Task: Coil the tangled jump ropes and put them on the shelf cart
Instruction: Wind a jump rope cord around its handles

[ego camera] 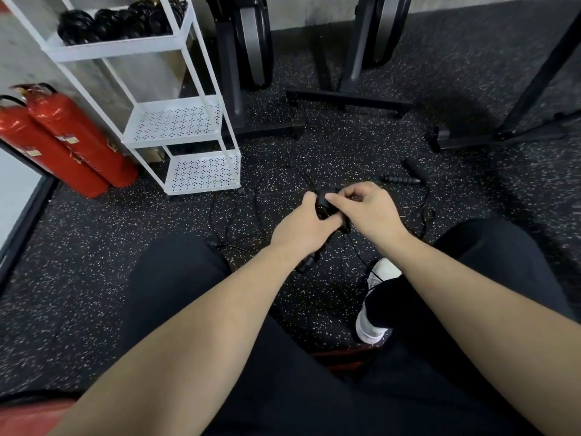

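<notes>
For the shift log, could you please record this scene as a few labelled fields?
left hand: grips a black rope bundle
right hand: pinches the same bundle
loose ropes: lying on the floor
spare handles: on the floor beyond the hands
shelf cart: top tier holds black coils
fire extinguishers: left of cart

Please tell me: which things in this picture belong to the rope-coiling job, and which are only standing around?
Job:
- coiled rope, gripped by left hand and right hand
- loose ropes on the floor
- spare handles
- white shelf cart
- finished coils on its top shelf

Standing around:
- fire extinguishers
- machine stands
</notes>
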`<state>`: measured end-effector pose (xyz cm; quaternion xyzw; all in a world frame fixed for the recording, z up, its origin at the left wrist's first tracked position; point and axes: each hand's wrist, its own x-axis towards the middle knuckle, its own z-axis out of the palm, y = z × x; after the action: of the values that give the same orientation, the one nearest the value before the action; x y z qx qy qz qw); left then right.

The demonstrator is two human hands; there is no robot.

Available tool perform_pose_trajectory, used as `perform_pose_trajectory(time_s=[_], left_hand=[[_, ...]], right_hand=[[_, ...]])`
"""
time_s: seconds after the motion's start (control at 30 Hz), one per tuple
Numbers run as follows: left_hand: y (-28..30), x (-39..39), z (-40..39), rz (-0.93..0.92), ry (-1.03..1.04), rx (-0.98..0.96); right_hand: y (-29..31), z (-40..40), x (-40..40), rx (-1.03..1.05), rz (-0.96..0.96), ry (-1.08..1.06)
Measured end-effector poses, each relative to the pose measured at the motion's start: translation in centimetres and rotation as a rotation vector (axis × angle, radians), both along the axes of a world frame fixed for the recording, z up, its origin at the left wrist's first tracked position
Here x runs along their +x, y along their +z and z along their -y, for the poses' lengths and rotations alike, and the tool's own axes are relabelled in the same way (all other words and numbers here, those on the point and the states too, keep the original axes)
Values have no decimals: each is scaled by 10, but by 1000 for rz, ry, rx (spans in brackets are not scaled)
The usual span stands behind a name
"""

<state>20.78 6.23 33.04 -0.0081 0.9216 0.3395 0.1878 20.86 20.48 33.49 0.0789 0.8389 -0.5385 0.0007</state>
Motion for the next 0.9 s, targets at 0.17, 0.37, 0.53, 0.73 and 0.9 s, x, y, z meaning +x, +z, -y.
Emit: perform_pose_trajectory(time_s=[0.17, 0.37, 0.53, 0.73, 0.9], left_hand=[[-5, -6, -4, 71, 65, 140], [-8, -10, 8, 292, 195, 482], [-11, -13, 17, 251, 146, 393], [-12, -13, 20, 346, 211, 488], [-5, -9, 17, 338, 130, 425]], right_hand=[[-6, 2, 1, -167, -5, -92], [-3, 7, 4, -317, -22, 110], [-5, 7, -5, -620, 77, -101], [-8, 10, 1, -525, 83, -13], [2, 2, -4, -729, 203, -189]])
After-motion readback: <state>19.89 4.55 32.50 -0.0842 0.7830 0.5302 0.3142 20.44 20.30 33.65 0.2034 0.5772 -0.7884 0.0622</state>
